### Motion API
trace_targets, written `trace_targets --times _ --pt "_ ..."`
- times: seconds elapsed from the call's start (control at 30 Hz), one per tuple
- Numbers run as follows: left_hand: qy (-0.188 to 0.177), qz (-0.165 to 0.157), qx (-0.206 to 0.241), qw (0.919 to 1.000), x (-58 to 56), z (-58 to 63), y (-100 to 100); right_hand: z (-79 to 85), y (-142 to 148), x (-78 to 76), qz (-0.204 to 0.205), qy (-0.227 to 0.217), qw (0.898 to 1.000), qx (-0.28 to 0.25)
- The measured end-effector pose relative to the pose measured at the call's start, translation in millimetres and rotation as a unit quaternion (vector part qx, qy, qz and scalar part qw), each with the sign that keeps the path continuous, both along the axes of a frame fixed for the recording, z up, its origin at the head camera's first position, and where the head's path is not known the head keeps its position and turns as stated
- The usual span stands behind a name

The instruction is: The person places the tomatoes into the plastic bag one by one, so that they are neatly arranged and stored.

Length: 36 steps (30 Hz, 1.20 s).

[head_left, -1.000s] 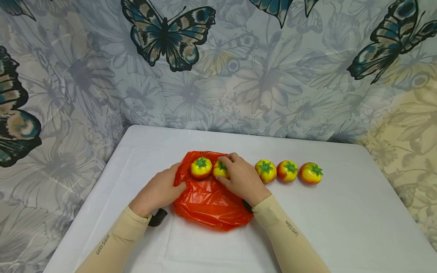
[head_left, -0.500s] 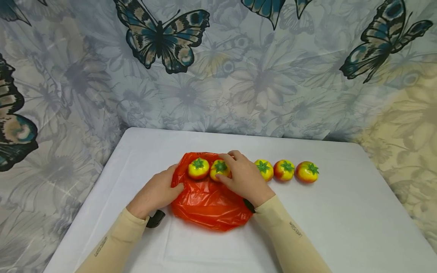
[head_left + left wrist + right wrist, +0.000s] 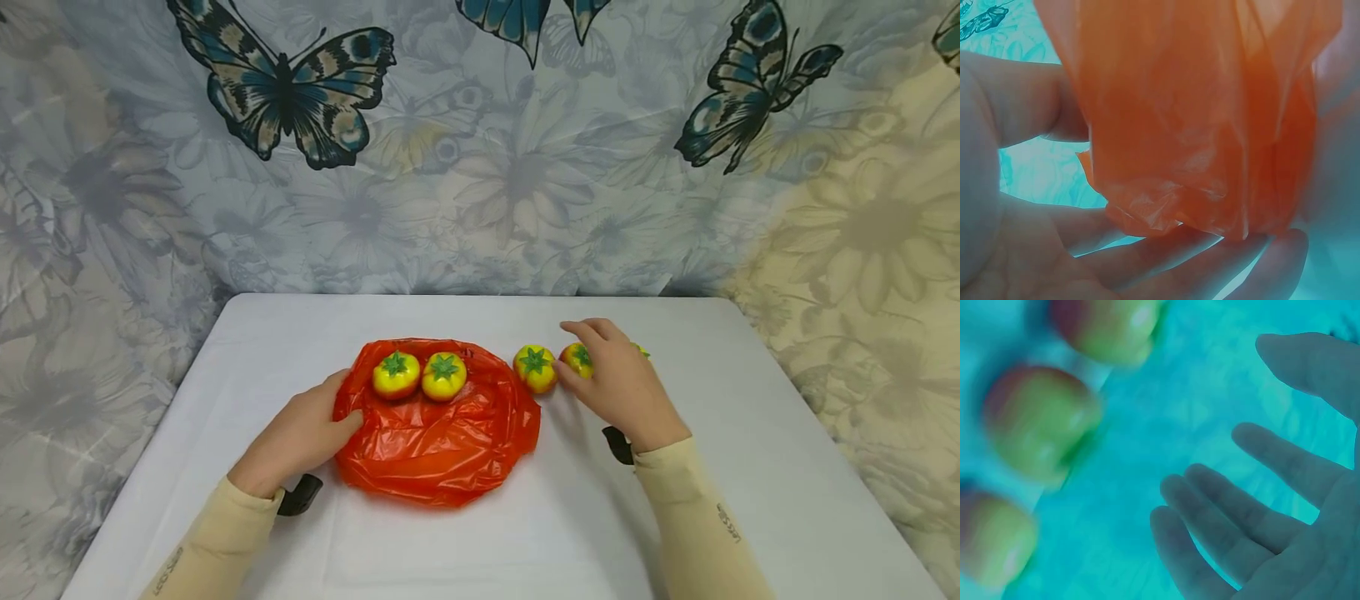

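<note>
A red plastic bag [image 3: 435,454] lies on the table, its left side held by my left hand [image 3: 303,429], thumb on top. In the left wrist view, the bag [image 3: 1166,125] hangs between thumb and fingers. Two yellow-red toy fruits with green star-shaped tops, a left one [image 3: 396,379] and a right one [image 3: 444,379], sit on the red plastic near its far edge. Right of the bag is a row of three like fruits: one [image 3: 535,371], another [image 3: 576,359], and a third mostly hidden. My right hand [image 3: 622,387] hovers there, fingers spread, holding nothing; the right wrist view shows fruits [image 3: 1041,425] apart from it.
A white-covered table [image 3: 480,550] carries everything. Behind it hangs a wall cloth [image 3: 517,167] printed with butterflies and flowers. A black wrist device [image 3: 300,495] sits under the left wrist, another [image 3: 618,445] by the right.
My right hand has let go of the second fruit on the bag and moved right, over the row. My left hand stays at the bag. The head view has turned right.
</note>
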<state>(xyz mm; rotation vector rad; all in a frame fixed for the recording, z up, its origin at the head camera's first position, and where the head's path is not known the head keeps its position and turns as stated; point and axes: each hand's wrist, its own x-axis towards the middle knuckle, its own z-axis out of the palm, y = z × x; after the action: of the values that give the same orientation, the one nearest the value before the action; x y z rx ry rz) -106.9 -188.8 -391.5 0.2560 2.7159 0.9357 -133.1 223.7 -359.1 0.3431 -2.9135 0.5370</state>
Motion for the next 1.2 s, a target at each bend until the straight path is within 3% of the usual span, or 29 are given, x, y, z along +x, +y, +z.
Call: trace_targets --times 0.2,0.37,0.7,1.2 --pt "0.005 -0.005 -0.005 1.0 1.8 1.3 3 -2.5 57 -0.2 -0.061 -0.021 0.998 -0.011" --pt "0.006 0.0 -0.006 1.0 2.7 -0.3 2 -11.0 78 -6.7 -0.082 -0.046 0.995 -0.012" --pt "0.004 0.003 -0.01 0.9999 1.4 0.1 3 -27.4 94 -16.7 -0.085 -0.095 0.992 -0.009" --pt "0.007 0.009 -0.004 0.9999 0.3 -0.6 0 -38.1 99 -22.1 -0.086 -0.142 0.986 -0.001"
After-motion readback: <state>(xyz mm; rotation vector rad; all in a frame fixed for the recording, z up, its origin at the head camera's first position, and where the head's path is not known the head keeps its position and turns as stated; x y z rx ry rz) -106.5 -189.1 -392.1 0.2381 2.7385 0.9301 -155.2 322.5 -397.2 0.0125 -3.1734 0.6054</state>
